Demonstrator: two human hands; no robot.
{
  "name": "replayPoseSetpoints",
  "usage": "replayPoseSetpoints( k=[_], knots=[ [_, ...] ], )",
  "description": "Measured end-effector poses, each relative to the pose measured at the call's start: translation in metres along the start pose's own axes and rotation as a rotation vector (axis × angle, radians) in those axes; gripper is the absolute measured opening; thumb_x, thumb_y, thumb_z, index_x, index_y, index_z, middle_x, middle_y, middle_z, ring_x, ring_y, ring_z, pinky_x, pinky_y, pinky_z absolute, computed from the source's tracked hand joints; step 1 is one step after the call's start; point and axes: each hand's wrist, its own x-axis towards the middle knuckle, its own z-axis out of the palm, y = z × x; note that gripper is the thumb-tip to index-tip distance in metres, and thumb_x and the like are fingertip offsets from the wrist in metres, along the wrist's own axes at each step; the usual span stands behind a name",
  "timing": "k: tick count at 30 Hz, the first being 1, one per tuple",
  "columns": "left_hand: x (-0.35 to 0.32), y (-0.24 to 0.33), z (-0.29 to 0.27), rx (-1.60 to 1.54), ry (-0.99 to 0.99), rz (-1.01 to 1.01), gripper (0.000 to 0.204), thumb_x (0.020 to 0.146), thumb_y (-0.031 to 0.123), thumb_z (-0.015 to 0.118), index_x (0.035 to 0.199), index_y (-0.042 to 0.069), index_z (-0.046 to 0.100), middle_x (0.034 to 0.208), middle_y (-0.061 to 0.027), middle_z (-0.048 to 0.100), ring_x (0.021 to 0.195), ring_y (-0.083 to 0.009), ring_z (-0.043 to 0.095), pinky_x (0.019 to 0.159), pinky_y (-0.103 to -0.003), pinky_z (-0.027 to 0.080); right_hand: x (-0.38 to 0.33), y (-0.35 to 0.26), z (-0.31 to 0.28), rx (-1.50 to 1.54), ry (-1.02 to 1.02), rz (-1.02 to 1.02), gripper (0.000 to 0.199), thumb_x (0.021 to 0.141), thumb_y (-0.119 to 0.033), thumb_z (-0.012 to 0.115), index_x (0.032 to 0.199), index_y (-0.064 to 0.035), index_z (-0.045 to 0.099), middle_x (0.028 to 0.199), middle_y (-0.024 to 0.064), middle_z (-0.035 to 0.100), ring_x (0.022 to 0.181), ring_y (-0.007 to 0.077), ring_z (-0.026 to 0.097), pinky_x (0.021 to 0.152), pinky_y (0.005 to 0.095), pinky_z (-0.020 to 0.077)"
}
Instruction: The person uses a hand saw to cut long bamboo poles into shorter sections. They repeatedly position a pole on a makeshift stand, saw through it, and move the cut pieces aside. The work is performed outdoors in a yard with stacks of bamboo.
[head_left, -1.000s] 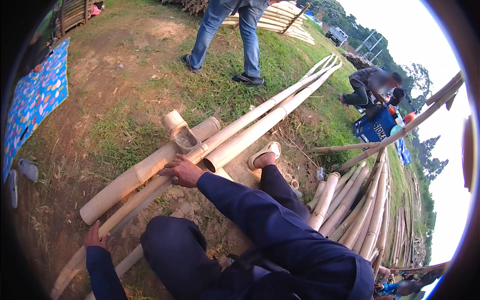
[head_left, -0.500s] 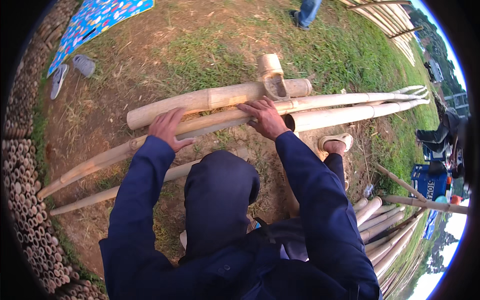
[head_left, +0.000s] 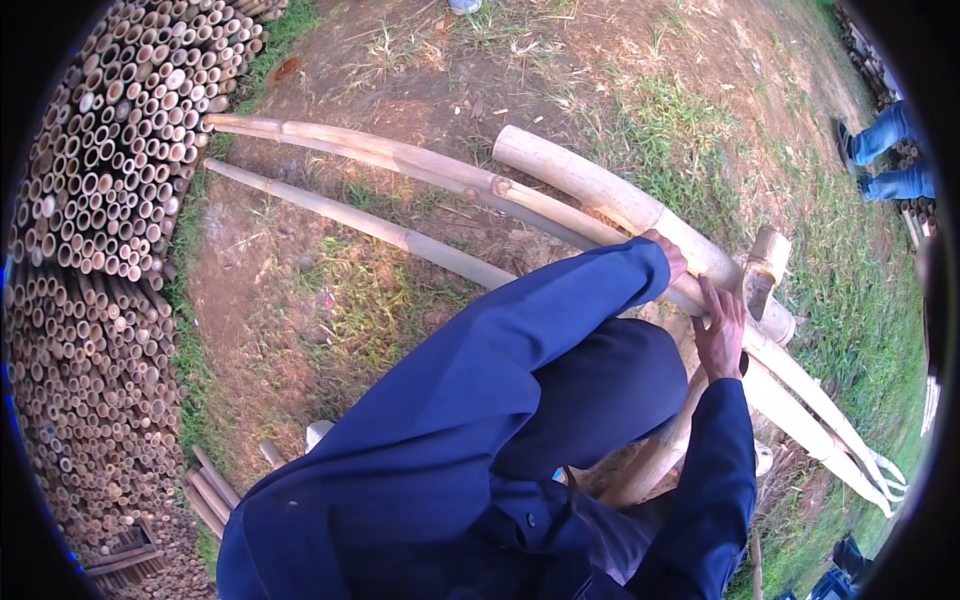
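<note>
I have the right hand laid open-fingered on the long pole, the left hand against it, grip impossible to tell. A thick log borders eleven o'clock; dirt ground opens toward ten, reaching stacked canes.

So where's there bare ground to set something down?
Two patches look mostly open: the dirt beyond the long pole, left of the thick bamboo section; and the grassy dirt between the thin pole and the stacked bamboo, bar a pink scrap. It's crowded at the left hand and right hand: section, pole and notched piece lie close together.
</note>
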Motion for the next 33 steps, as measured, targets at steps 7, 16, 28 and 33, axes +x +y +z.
replayPoseSetpoints(
  k=[7,16,28,33],
  knots=[
    [-0.042,-0.056,-0.009,0.077,-0.073,-0.050,0.050,0.068,0.038,0.091,0.105,0.007,0.077,0.109,-0.0145,0.077,0.106,-0.0304,0.073,0.091,-0.044,0.056,0.034,-0.057,0.017,0.020,-0.016,-0.074,0.079,0.075,-0.001,0.077,0.148,-0.0177,0.053,0.110,0.0090,0.061,0.106,0.0323,0.058,0.097,0.0490,0.0449],
    [-0.071,-0.094,-0.015,0.048,-0.129,-0.072,0.056,0.066,0.042,0.090,0.105,0.005,0.074,0.102,-0.0162,0.076,0.099,-0.0343,0.073,0.088,-0.047,0.056,0.061,-0.091,0.007,0.234,-0.084,-0.087,0.064,0.081,0.000,0.073,0.142,-0.0150,0.062,0.102,0.0100,0.060,0.099,0.0329,0.058,0.094,0.0458,0.0464],
    [-0.079,-0.081,-0.071,-0.015,0.065,-0.053,0.065,0.068,0.060,0.086,0.101,0.006,0.073,0.093,-0.0167,0.074,0.092,-0.0367,0.073,0.084,-0.049,0.057,0.086,-0.093,-0.048,0.169,0.058,-0.160,0.058,0.079,0.002,0.075,0.133,-0.0171,0.070,0.097,0.0090,0.057,0.095,0.0294,0.057,0.091,0.0433,0.0470],
    [-0.094,-0.090,-0.088,-0.042,0.108,-0.050,0.070,0.069,0.067,0.082,0.105,0.008,0.074,0.091,-0.0164,0.075,0.088,-0.0369,0.073,0.080,-0.050,0.057,0.095,-0.111,-0.068,0.139,0.088,-0.158,0.055,0.080,0.000,0.075,0.132,-0.0189,0.070,0.098,0.0084,0.057,0.097,0.0288,0.057,0.091,0.0434,0.0470]
  ],
)
